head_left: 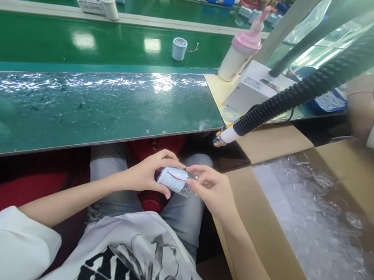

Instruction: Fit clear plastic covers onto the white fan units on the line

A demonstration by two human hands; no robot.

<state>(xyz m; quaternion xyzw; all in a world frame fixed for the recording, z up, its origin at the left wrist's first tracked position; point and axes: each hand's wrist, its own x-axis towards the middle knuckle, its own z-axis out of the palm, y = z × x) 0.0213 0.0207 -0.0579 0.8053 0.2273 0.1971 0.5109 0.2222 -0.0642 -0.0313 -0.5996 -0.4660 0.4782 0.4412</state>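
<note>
Over my lap, my left hand (151, 172) grips one end of a light-blue wrapped cylinder (172, 180), thumb below and fingers above. A thin red wire runs along its side. Clear plastic (188, 191) surrounds the cylinder and extends past its right end. My right hand (213, 188) pinches that end, fingers closed near the wire. The contact points under the fingers are partly hidden. On the green belt beyond, a similar cylinder (179, 49) stands upright with its wire lead sticking out to the right.
A cardboard box (235, 187) of clear plastic pieces (327, 221) is at my right. Above it hangs a black ribbed hose (280, 101) with a metal-tipped nozzle (220, 139). A pink-topped bottle (240, 55) stands beside a white device (256, 89). A co-worker's arm (365, 105) reaches in at right.
</note>
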